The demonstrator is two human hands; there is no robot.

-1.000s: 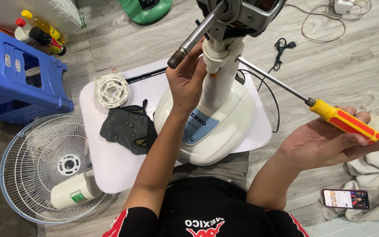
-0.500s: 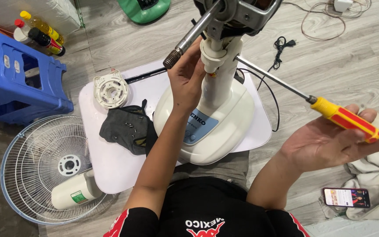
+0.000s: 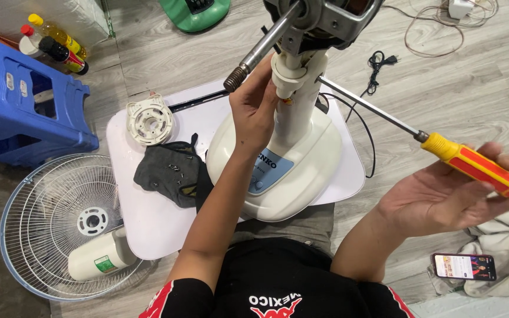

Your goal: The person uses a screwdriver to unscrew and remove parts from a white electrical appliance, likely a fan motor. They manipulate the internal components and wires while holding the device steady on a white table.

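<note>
A white stand fan with a round base [image 3: 301, 176] stands on a white board [image 3: 148, 218] in front of me, its motor head [image 3: 325, 15] and steel shaft [image 3: 263, 47] close to the camera. My left hand [image 3: 255, 109] grips the fan's white neck [image 3: 293, 88] just under the motor. My right hand [image 3: 449, 197] holds a long screwdriver by its yellow and red handle [image 3: 472, 165]. The screwdriver's metal shank [image 3: 366, 109] runs left to the neck joint.
A dark cloth with small screws [image 3: 169, 171] and a round white plastic part [image 3: 149, 121] lie on the board. A wire fan guard [image 3: 54, 224], a white bottle [image 3: 98, 256], a blue stool [image 3: 22, 103], bottles [image 3: 54, 44], a phone [image 3: 463, 266] and cables [image 3: 378, 62] sit on the floor.
The view has shifted slightly; my right hand and the screwdriver handle sit a little lower. My left hand stays on the fan neck.
</note>
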